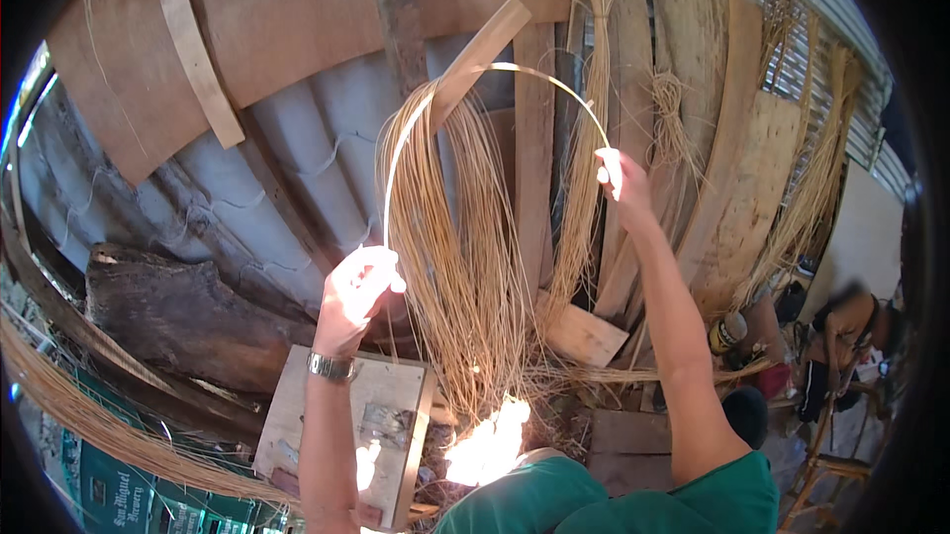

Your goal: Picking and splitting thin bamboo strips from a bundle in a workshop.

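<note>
Straw-coloured, a cane strip (515,67) is arching between the left hand (361,282) and the right hand (617,183), both pinching it, their spacing apparently bowing it; behind, a wooden plank (500,34) is seemingly supporting a draped strand bundle (427,217).

Glare washes out much of the left hand (358,287) and the right hand (623,184), so the exact finger placing is unclear, and both ends of the strip (387,199) are hidden there. The left forearm (331,445) runs off the lower edge and covers part of the bench (297,395). The green clothing (534,506) and crates (99,475) are cut off below. A burnt-out patch (489,443) conceals what lies under it. At right, another person (851,324) appears small, the head blurred.
</note>
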Demonstrator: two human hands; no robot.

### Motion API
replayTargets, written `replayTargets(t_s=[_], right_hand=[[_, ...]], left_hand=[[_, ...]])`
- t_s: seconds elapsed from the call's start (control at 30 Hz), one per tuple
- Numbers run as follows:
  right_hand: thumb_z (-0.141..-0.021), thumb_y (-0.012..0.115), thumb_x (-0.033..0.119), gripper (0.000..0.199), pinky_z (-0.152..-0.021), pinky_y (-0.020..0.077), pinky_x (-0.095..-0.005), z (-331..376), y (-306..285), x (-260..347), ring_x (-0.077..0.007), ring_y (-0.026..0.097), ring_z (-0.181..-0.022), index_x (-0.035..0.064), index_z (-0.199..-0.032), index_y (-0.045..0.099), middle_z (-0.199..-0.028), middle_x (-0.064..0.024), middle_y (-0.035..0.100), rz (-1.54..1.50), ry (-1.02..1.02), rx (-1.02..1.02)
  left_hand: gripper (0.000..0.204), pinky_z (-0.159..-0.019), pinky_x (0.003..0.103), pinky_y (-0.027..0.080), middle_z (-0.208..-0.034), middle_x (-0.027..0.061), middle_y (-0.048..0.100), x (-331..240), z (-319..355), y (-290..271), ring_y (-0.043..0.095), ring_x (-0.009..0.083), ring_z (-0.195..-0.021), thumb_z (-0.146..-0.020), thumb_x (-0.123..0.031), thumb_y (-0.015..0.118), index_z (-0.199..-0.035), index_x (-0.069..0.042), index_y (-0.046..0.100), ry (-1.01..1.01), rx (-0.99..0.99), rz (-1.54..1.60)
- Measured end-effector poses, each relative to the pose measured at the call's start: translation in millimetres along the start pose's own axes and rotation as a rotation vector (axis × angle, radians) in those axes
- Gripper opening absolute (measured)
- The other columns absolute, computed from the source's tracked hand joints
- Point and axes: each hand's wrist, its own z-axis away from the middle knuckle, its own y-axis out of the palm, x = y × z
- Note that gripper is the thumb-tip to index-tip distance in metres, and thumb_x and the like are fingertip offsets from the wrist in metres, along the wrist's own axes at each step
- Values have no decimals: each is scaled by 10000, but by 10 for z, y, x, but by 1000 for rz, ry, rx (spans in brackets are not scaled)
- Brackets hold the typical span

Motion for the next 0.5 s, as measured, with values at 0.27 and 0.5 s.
replayTargets(t_s=[0.27,0.5], right_hand=[[-816,661,134,324,-476,349,-161,-1519,370,31,-56,549,-641,22,-1111,589,-800,-16,642,-438,-404,343],[-960,464,173,251,-450,355,-205,-2363,825,397,-67,446,-516,-6,-1109,559,-749,-34,587,-181,-122,175]], left_hand=[[193,-454,206,389,-731,3,657,-400,-904,691,522,28,-531,-900,-161,611,-1027,-17,627,207,-167,-289],[230,-450,212,394,-719,18,671,92,-999,915,471,29,-469,-914,-224,591,-999,-15,635,180,-382,-457]])
